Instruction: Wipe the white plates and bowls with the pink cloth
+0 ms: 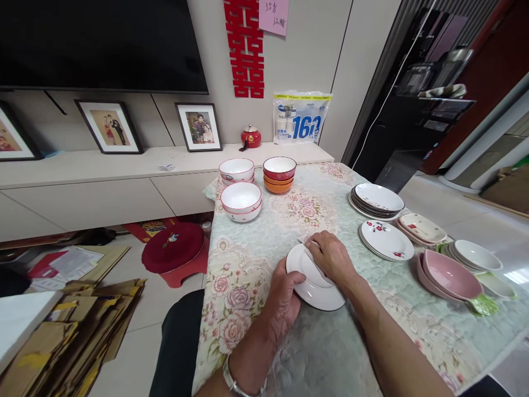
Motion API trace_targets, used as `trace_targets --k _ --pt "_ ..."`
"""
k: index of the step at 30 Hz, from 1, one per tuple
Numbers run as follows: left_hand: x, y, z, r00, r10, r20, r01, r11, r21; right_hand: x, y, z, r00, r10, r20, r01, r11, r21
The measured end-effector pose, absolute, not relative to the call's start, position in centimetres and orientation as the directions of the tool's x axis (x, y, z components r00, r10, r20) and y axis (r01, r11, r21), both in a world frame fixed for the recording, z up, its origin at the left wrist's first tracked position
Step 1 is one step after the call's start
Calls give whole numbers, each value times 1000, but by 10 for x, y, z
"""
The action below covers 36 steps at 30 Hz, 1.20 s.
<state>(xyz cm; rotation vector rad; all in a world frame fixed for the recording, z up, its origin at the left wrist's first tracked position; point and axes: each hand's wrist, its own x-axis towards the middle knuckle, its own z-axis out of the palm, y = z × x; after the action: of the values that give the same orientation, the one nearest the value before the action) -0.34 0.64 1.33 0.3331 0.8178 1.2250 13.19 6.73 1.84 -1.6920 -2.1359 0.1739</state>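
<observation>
A plain white plate is tilted above the floral tablecloth at the near middle of the table. My left hand grips its left edge, with the thumb lying on the face of the plate. Over the plate's upper right part, my right hand is closed on a white cloth that presses against the surface. Much of the cloth is hidden under the fingers. Beyond the hands stand white bowls with red rims and a stack of red and orange bowls.
Patterned plates, a dark-edged plate stack, pink leaf-shaped bowls and small white bowls line the table's right side. A red stool and flattened cardboard are on the floor at left.
</observation>
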Motion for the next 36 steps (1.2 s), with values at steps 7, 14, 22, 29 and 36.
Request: trace_targets --k 7,14,22,29,36 --pt "-5 13 9 129 915 -383 -790 328 518 119 59 24 -335 896 292 844 423 -330" --pt "-4 13 22 250 893 -373 -833 395 387 96 48 28 -544 789 285 710 614 -345" --pt "3 13 15 323 889 -325 -819 434 375 121 65 21 -152 963 221 972 186 -141" --pt "2 13 14 295 892 -342 -845 411 342 103 55 22 -339 903 266 909 387 -155" --pt "3 11 15 285 910 -301 -858 382 342 94 57 25 -446 855 264 833 505 -226"
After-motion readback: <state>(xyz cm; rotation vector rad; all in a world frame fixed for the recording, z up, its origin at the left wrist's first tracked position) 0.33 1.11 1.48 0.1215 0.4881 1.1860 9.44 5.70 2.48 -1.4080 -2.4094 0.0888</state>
